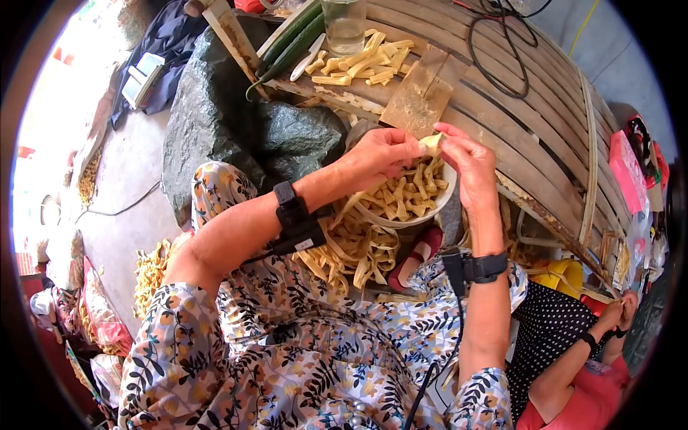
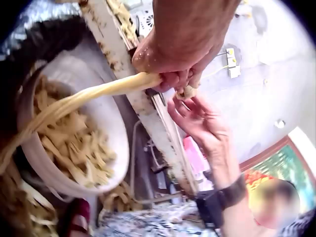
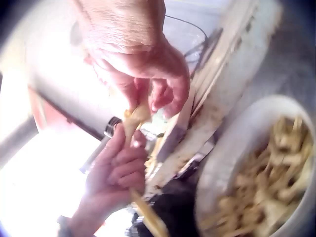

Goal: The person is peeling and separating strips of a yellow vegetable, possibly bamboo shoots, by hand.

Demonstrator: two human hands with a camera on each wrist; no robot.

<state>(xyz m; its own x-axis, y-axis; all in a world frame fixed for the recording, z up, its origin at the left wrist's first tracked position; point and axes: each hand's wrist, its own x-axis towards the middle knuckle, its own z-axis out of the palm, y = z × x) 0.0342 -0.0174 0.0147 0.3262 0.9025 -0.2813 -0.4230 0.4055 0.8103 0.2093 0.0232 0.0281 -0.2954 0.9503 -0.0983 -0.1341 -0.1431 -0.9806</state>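
Note:
Above a white bucket [image 2: 122, 143], my left hand [image 1: 380, 154] grips a long, pale yellow strip that looks like tofu skin [image 2: 103, 90]. The strip's tail trails from the fist down across the bucket's rim. Opposite it, my right hand [image 1: 469, 163] pinches the same strip's end with thumb and fingers. Between the fingertips of both hands the strip forms a folded, bunched lump [image 3: 137, 118]. Many short knotted pieces [image 1: 407, 197] fill the bucket. Loose long strips [image 1: 365, 251] lie in a heap beside it, toward my lap.
A slatted wooden table [image 1: 519, 129] with a rusty edge stands just beyond the bucket. On it are finished-looking knots [image 1: 373, 61], a glass [image 1: 345, 29], cucumbers [image 1: 290, 43], a small board [image 1: 423, 89] and a black cable [image 1: 502, 50]. Another person [image 1: 588, 373] sits at the right.

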